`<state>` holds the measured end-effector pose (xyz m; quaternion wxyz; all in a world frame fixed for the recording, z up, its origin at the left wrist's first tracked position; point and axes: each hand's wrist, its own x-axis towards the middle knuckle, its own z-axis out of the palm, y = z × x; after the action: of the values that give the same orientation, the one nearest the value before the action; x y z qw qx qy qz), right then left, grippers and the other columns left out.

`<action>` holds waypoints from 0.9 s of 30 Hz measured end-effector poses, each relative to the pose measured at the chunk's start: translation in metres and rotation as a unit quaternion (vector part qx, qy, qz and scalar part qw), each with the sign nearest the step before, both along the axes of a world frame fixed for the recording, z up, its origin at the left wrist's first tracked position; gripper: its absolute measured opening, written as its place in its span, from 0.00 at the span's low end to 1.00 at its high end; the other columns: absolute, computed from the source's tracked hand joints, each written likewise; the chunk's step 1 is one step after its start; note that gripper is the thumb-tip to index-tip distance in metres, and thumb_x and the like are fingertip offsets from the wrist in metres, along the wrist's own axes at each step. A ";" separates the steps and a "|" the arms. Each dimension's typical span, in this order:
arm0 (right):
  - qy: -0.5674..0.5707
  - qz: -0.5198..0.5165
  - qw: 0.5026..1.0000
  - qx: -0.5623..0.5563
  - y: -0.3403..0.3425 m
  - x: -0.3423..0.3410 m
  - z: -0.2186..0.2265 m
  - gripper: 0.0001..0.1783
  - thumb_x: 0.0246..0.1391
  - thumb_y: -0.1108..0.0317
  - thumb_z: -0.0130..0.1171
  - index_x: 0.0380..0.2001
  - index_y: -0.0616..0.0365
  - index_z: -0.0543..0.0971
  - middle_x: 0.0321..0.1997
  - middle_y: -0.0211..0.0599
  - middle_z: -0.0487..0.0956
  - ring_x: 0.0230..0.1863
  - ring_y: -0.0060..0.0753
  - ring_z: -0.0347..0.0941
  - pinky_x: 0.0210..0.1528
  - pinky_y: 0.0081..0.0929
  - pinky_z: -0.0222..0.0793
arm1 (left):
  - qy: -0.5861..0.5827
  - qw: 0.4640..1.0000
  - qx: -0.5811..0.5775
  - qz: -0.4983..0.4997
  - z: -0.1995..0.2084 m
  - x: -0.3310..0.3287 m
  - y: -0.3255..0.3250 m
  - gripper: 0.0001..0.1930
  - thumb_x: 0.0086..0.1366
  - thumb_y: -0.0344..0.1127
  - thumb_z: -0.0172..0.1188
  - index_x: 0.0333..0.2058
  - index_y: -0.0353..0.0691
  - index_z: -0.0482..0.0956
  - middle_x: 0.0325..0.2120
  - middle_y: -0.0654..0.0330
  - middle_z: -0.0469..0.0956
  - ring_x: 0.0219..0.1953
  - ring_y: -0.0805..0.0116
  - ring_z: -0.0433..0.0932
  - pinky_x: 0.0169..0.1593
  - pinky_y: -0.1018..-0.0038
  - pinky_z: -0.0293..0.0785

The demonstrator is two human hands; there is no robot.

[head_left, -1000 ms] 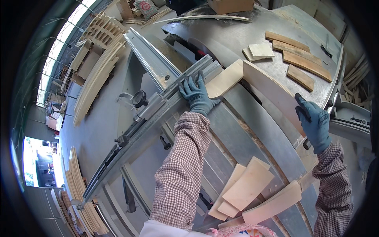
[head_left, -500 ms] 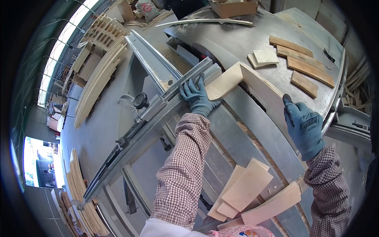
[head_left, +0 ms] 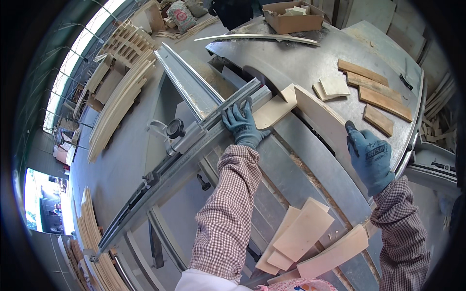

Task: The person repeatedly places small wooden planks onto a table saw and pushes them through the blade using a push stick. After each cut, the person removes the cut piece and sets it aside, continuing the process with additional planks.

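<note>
**Crowded on both sides**

The person's left hand (head_left: 241, 125) lies over a metal fence (head_left: 250, 88), its fingers spread, thumb out at the near edge of a small pale board (head_left: 274, 110). That board lies flat between the fence and a long upright board (head_left: 320, 114). The right hand (head_left: 370, 157) is at the upright board's top edge; whether its fingers pinch it, one cannot tell. A dark, curved blade-like shape (head_left: 261, 77) stands just beside the small board. Brown wood pieces (head_left: 386, 105) and pale squares (head_left: 336, 86) lie beyond; overlapping loose boards (head_left: 307, 229) cover the near side.
</note>
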<state>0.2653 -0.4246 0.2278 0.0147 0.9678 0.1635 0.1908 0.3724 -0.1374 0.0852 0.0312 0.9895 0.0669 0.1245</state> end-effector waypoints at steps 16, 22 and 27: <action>0.027 -0.061 0.998 0.011 0.001 -0.001 0.001 0.16 0.56 0.61 0.51 0.47 0.50 0.75 0.24 0.36 0.77 0.20 0.36 0.74 0.22 0.32 0.69 | 0.057 0.998 0.016 0.026 0.008 0.001 -0.006 0.66 0.28 0.71 0.68 0.64 0.54 0.45 0.61 0.49 0.49 0.66 0.50 0.40 0.66 0.48 0.25; 0.042 -0.066 0.996 0.029 0.001 0.003 -0.001 0.14 0.56 0.60 0.51 0.45 0.49 0.75 0.24 0.38 0.77 0.22 0.38 0.75 0.24 0.33 0.70 | 0.096 0.995 0.011 0.026 0.022 -0.002 -0.004 0.64 0.33 0.70 0.67 0.66 0.59 0.40 0.63 0.46 0.47 0.66 0.47 0.38 0.66 0.48 0.24; 0.049 -0.077 0.992 0.091 0.002 0.040 -0.010 0.15 0.53 0.62 0.54 0.45 0.48 0.77 0.26 0.41 0.77 0.27 0.43 0.75 0.31 0.36 0.71 | 0.050 0.998 0.023 -0.002 0.016 -0.006 -0.005 0.63 0.32 0.72 0.66 0.65 0.55 0.46 0.62 0.44 0.48 0.66 0.45 0.40 0.66 0.48 0.26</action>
<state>0.3058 -0.4230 0.2174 -0.0667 0.9829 0.0713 0.1558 0.3659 -0.1425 0.1009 0.0054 0.9951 0.0633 0.0762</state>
